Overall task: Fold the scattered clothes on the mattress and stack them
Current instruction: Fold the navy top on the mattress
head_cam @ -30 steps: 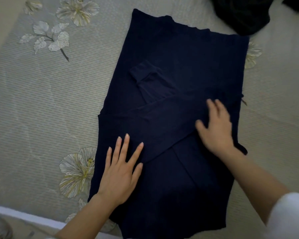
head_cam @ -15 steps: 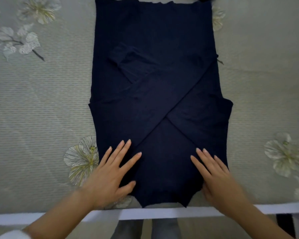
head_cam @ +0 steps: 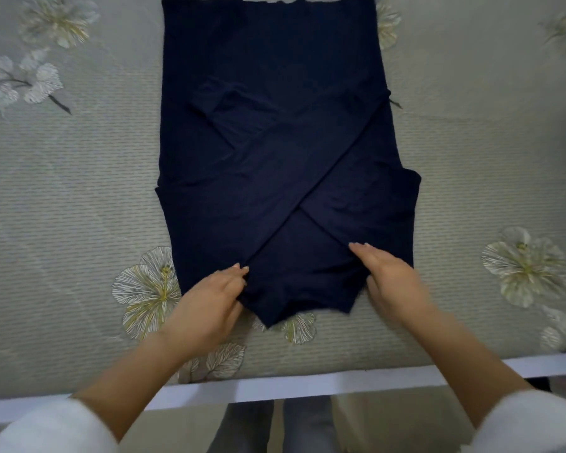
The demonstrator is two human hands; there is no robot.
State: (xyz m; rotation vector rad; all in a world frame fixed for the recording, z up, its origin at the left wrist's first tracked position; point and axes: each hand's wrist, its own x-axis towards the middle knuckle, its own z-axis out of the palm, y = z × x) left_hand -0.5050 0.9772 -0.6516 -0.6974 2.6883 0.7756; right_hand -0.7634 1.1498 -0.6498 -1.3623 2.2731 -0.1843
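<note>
**Left fingers** [head_cam: 239, 269]: curled at the shirt's near-left hem, pinching the cloth, which lifts a little there. The left hand [head_cam: 206, 305] lies just beyond the mattress's white edge [head_cam: 275, 385].

**Right fingers** [head_cam: 361, 250]: straight, laid on the near-right hem. The thumb is hidden under the cloth, so we cannot tell whether the right hand [head_cam: 392, 282] grips or only presses.

**Shirt** [head_cam: 275, 93]: one, navy, long-sleeved, flat on the mattress [head_cam: 79, 207].
- Runs lengthwise away from the white edge, hem nearest that edge, far end out of view.
- Sleeves [head_cam: 307, 165] are folded in and crossed in an X over the body.
- Sides are roughly straight, with a few soft creases. We read it as a thin, pliant knit.

**Step in hand**: we judge the sleeve folds done and the lengthwise fold beginning.

**Next move**, as we see it: both hands lift the hem together and carry it away from the white edge to the far end. It should be kept level so the crossed sleeves do not slip out.

**Stack**: none in view.
</note>
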